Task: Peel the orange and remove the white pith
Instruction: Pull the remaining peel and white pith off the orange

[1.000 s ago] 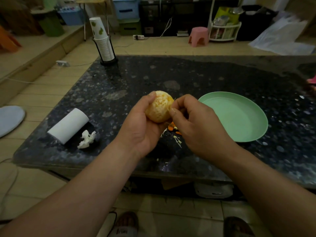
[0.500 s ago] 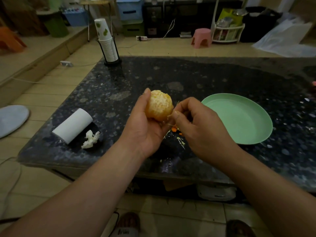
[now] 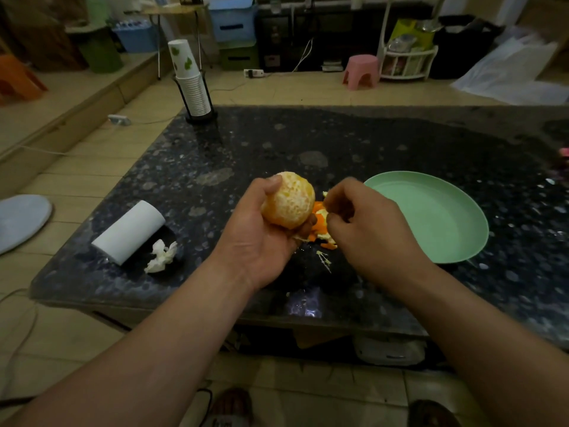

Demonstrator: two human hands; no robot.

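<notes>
The peeled orange (image 3: 289, 200), pale with pith still on it, sits in my left hand (image 3: 255, 241), which grips it from below and the left with the thumb on top, above the dark stone table (image 3: 338, 143). My right hand (image 3: 369, 229) is just right of the fruit, apart from it. Its fingers are curled and seem to pinch a small bit of pith (image 3: 324, 194), though the fingertips are blurred. Orange peel scraps and pith strands (image 3: 320, 223) lie on the table under and between my hands.
An empty green plate (image 3: 431, 217) lies right of my right hand. A white tissue roll (image 3: 129, 231) and a crumpled tissue (image 3: 161, 255) lie at the left. A stack of paper cups in a holder (image 3: 191, 84) stands at the far left corner.
My right hand has pulled away from the orange to the right, over the peel scraps. My left hand has turned the orange slightly while holding it in about the same place.
</notes>
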